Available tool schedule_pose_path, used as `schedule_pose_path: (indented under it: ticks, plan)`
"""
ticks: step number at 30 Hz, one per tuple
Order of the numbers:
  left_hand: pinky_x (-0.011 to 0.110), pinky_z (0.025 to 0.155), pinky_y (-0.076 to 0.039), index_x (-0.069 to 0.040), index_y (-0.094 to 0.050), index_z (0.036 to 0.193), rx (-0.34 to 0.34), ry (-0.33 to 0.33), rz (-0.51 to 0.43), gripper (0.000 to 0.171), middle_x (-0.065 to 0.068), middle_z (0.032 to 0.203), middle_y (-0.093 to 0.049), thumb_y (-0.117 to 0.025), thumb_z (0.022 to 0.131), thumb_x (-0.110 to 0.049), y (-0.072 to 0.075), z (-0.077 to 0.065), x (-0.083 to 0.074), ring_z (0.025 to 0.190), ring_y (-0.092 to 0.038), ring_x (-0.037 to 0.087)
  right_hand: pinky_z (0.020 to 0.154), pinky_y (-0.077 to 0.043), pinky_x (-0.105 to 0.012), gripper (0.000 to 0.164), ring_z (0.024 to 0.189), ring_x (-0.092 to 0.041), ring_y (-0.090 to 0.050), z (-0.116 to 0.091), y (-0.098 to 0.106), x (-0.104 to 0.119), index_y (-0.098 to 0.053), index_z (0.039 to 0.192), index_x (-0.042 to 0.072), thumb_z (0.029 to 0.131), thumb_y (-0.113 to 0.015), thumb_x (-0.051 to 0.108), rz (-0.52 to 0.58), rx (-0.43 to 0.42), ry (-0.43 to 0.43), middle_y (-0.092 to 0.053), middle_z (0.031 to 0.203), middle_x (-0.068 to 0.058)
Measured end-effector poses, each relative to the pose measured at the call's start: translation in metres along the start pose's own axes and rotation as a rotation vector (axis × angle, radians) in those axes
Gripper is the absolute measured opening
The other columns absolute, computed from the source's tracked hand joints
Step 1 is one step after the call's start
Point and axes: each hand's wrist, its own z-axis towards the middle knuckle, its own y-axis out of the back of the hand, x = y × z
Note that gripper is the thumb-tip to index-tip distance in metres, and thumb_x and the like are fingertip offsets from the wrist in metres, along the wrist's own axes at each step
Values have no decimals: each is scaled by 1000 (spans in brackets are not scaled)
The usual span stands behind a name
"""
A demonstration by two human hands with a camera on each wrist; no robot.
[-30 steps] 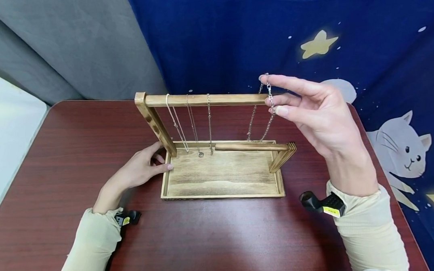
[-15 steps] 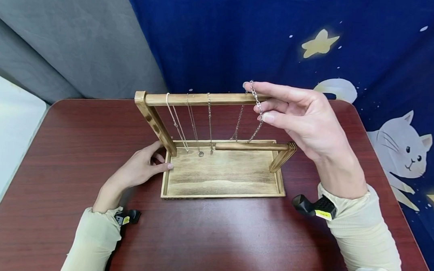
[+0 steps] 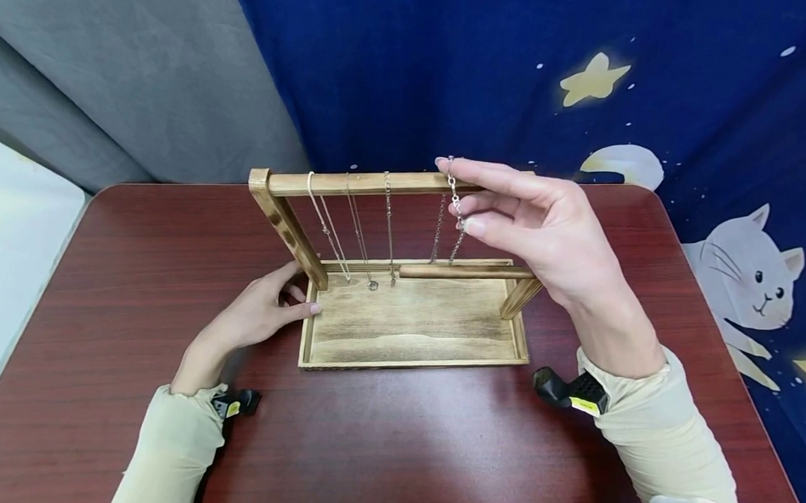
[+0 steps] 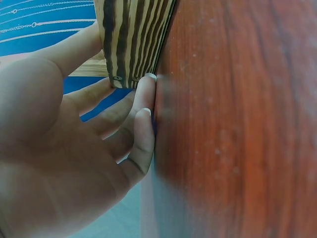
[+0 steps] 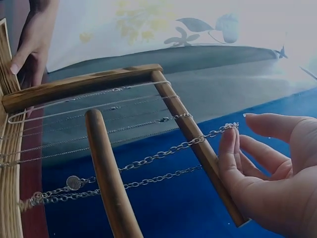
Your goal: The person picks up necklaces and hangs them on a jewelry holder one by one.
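Note:
My right hand [image 3: 559, 236] pinches a chunky silver chain necklace [image 3: 453, 188] between thumb and fingers, close in front of the upper bar [image 3: 416, 182] of a wooden jewelry stand. Its loop hangs down behind the lower bar [image 3: 456, 272]. In the right wrist view, one strand of the chain [image 5: 158, 156] crosses the upper bar to the fingertips, and a round disc pendant [image 5: 73, 182] shows low on it. At the stand's left end, my left hand [image 3: 255, 312] grips the tray base [image 3: 413, 319], thumb over the rim and fingers against the outer side.
Three thin necklaces hang from the upper bar's left half: a pale one [image 3: 326, 226], one with a round pendant [image 3: 372, 285] and a silver one [image 3: 389, 221]. The stand is on a dark red table [image 3: 394, 446], with a blue curtain [image 3: 397, 71] behind.
My right hand has moved left and slightly down along the upper bar, carrying the chunky chain necklace nearer the other necklaces. The left hand stays on the tray base.

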Motion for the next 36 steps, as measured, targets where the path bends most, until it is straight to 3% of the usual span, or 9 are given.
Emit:
schedule_pose_path:
  ticks: [7, 19, 28, 36]
  plan:
    - [33, 72, -46, -9, -35, 152, 3, -3, -8, 73, 6, 96, -68, -72, 93, -33, 1, -1, 0, 80, -60, 17, 89, -52, -28, 43, 103, -25, -65, -1, -7, -3, -63, 130, -2, 88, -66, -13, -78, -10, 3, -60, 136, -14]
    - [33, 72, -46, -7, -33, 153, 0, 4, -6, 76, 6, 96, -68, -71, 93, -33, 0, -1, -1, 80, -60, 17, 91, -52, -31, 41, 104, -28, -67, -4, -8, -5, -62, 127, -9, 87, -64, -18, -117, 9, 81, -56, 138, -19]
    - [33, 73, -46, -7, -32, 154, -1, 1, 2, 77, 6, 96, -68, -71, 93, -33, 1, -1, -2, 80, -60, 16, 91, -52, -31, 35, 106, -25, -69, -6, -12, 1, -66, 124, -5, 90, -65, -11, -285, -65, 64, -60, 136, -13]
    - [33, 73, -46, -8, -33, 154, 0, 0, -6, 76, 6, 97, -68, -71, 93, -34, 1, -1, 0, 81, -60, 16, 86, -54, -28, 31, 102, -16, -70, -4, -13, 0, -73, 118, 5, 90, -68, -7, -534, -158, 161, -70, 121, -2]
